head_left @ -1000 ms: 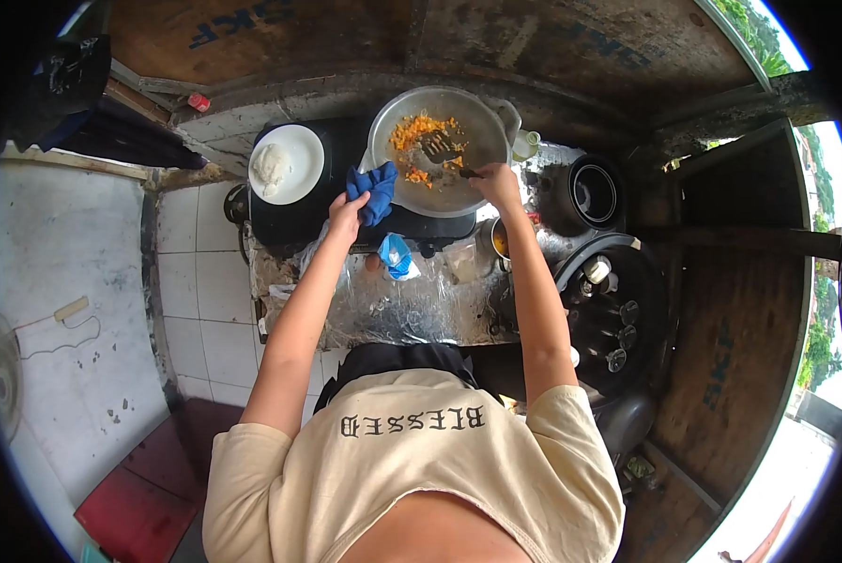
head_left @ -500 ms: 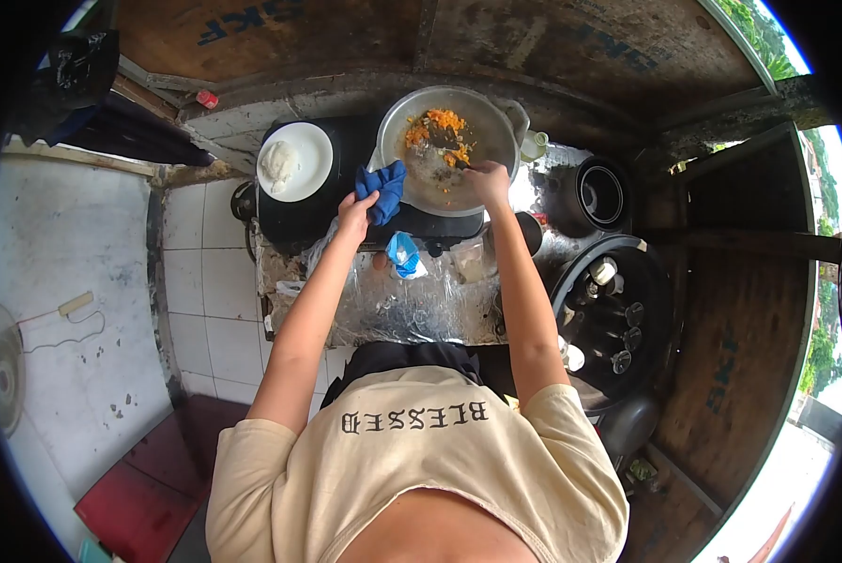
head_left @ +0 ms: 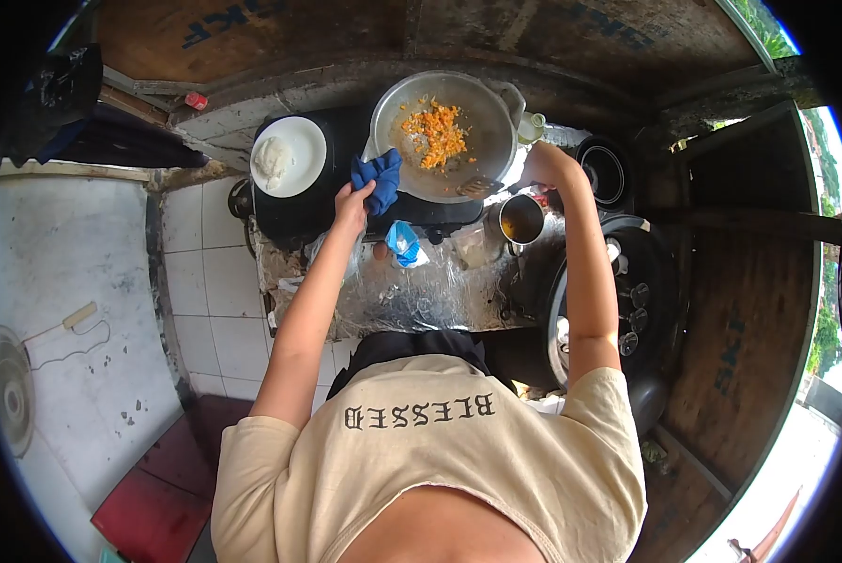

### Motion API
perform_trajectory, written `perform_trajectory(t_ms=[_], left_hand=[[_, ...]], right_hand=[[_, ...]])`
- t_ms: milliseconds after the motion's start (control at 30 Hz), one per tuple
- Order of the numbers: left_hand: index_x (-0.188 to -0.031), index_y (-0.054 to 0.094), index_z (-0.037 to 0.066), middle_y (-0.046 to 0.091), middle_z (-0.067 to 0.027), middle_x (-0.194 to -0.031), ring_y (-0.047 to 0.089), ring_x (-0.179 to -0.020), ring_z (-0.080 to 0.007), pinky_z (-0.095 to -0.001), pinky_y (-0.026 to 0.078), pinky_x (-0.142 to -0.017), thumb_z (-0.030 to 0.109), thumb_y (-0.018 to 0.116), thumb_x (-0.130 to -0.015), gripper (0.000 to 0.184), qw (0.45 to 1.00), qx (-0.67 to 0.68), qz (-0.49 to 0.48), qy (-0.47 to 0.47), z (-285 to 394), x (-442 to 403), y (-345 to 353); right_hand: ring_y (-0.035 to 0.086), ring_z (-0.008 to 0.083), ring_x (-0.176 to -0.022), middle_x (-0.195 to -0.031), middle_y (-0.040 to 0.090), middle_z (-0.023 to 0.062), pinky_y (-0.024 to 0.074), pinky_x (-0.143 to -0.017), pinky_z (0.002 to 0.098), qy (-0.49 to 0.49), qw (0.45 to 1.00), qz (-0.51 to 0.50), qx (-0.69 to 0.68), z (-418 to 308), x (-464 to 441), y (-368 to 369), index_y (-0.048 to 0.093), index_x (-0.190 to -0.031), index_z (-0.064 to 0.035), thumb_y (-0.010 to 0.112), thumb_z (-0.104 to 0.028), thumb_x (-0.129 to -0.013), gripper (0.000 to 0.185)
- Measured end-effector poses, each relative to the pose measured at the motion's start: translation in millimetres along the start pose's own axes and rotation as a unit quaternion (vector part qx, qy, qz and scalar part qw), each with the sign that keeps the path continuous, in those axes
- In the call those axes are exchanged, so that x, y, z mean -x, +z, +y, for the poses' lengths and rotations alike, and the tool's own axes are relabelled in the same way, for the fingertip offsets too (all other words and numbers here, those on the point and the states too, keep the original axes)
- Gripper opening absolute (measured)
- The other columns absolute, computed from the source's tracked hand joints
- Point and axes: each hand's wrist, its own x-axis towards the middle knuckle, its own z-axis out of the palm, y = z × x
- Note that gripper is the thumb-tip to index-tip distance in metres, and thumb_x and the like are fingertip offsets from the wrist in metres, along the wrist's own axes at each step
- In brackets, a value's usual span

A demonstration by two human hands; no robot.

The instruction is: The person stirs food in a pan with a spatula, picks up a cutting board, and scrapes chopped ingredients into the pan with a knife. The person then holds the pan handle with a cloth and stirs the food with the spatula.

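Note:
My left hand (head_left: 352,200) is closed on a folded blue cloth (head_left: 377,180), pressed against the left side of a large metal pan (head_left: 393,101). Orange chopped food (head_left: 437,133) lies in the middle of the pan. A dark slotted spatula (head_left: 480,188) rests at the pan's lower right rim. My right hand (head_left: 548,167) is to the right of the pan, near a small bottle (head_left: 531,128) and above a metal cup (head_left: 521,219) with yellowish contents. Glare and the turn of the wrist hide its fingers, so I cannot make out whether it holds anything.
A white plate (head_left: 310,155) with a white mound, apparently rice, sits on the black stove (head_left: 280,214) at left. A blue packet (head_left: 403,242) lies on the foil-covered counter (head_left: 374,300). At right are a dark pot (head_left: 601,174) and a black basin (head_left: 660,253) with glasses.
My right hand has moved right, out of the pan, uncovering the metal cup. The orange food is gathered more centrally, and the spatula is now at the lower right rim. My left hand stays on the cloth.

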Motion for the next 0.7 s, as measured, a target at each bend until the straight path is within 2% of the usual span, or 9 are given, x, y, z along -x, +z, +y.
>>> perform_trajectory(t_ms=[67,100,200,267,300,433,533,633,700], left_hand=[[-0.102,0.052,-0.004,0.058,-0.01,-0.096,0.059,-0.085,-0.0195,-0.0312,0.05,-0.074,0.001,0.06,-0.078,0.026,1.0,0.014,0.005,0.001,0,1,2],[-0.102,0.052,-0.004,0.058,-0.01,-0.096,0.059,-0.085,-0.0197,-0.0313,0.05,-0.074,0.001,0.06,-0.078,0.026,1.0,0.021,0.008,0.002,0,2,3],[-0.103,0.052,-0.003,0.058,-0.0099,-0.097,0.059,-0.085,-0.0202,-0.0313,0.05,-0.074,0.001,0.06,-0.078,0.026,1.0,0.02,0.017,-0.005,1,3,5],[-0.103,0.052,-0.003,0.058,-0.0098,-0.097,0.06,-0.085,-0.0204,-0.0312,0.05,-0.074,0.001,0.06,-0.078,0.026,1.0,0.019,0.015,0.002,2,1,4],[-0.103,0.052,-0.002,0.058,-0.0098,-0.097,0.06,-0.085,-0.0205,-0.0312,0.05,-0.074,0.001,0.06,-0.078,0.026,1.0,0.017,0.015,0.002,0,1,1],[-0.104,0.052,-0.002,0.058,-0.0097,-0.097,0.059,-0.085,-0.0199,-0.0308,0.05,-0.073,0.001,0.06,-0.078,0.027,0.999,0.033,0.01,0.003,-3,0,0],[-0.104,0.052,-0.002,0.058,-0.0097,-0.097,0.059,-0.085,-0.0195,-0.0305,0.05,-0.072,0.001,0.06,-0.078,0.027,0.999,0.027,0.044,0.004,0,7,10],[-0.104,0.052,-0.003,0.058,-0.0097,-0.098,0.059,-0.085,-0.0193,-0.0309,0.049,-0.072,0.001,0.06,-0.078,0.028,0.999,0.027,0.037,0.007,1,6,10],[-0.104,0.052,-0.003,0.058,-0.0098,-0.098,0.059,-0.084,-0.0193,-0.0312,0.049,-0.073,0.002,0.061,-0.078,0.028,0.999,0.032,0.02,0.019,-4,1,3]], right_hand=[[0.048,0.0132,-0.039,-0.05,0.052,0.0054,0.0367,-0.034,0.0264,-0.03,0.995,-0.005,-0.094,1,-10,10,0.057,-0.072,0.0013,0.07,-0.013,-0.058,0.023],[0.049,0.0138,-0.041,-0.052,0.055,0.0068,0.0387,-0.037,0.0273,0.008,0.998,0.039,-0.049,0,-26,24,0.061,-0.072,0.0013,0.068,-0.013,-0.059,0.021],[0.058,0.0173,-0.052,-0.06,0.061,0.0092,0.0462,-0.049,0.029,-0.011,0.973,0.21,-0.093,4,-56,62,0.068,-0.078,-0.0046,0.066,-0.016,-0.058,0.023],[0.061,0.029,-0.09,-0.09,0.063,0.0165,0.049,-0.074,0.0367,0.055,0.98,0.184,-0.045,0,-42,39,0.065,-0.087,-0.0044,0.065,-0.019,-0.062,0.029],[0.062,0.0287,-0.087,-0.091,0.063,0.0156,0.0494,-0.073,0.0376,0.092,0.98,0.176,0.0,2,-40,29,0.065,-0.09,-0.0055,0.063,-0.018,-0.063,0.029],[0.063,0.0281,-0.085,-0.088,0.065,0.0125,0.05,-0.066,0.036,0.096,0.965,0.176,0.172,-14,-2,8,0.065,-0.089,-0.0066,0.059,-0.021,-0.07,0.025],[0.062,0.0278,-0.085,-0.087,0.065,0.0127,0.0493,-0.071,0.0377,0.082,0.967,0.213,0.113,12,-61,60,0.065,-0.09,-0.0094,0.065,-0.022,-0.065,0.028],[0.061,0.03,-0.083,-0.088,0.064,0.0125,0.0483,-0.073,0.0374,-0.051,0.949,0.307,-0.044,20,-76,90,0.065,-0.089,-0.0124,0.065,-0.018,-0.065,0.025],[0.061,0.0296,-0.083,-0.088,0.064,0.0122,0.0484,-0.073,0.0377,-0.027,0.953,0.297,-0.055,16,-62,74,0.065,-0.089,-0.0122,0.066,-0.019,-0.064,0.026]])
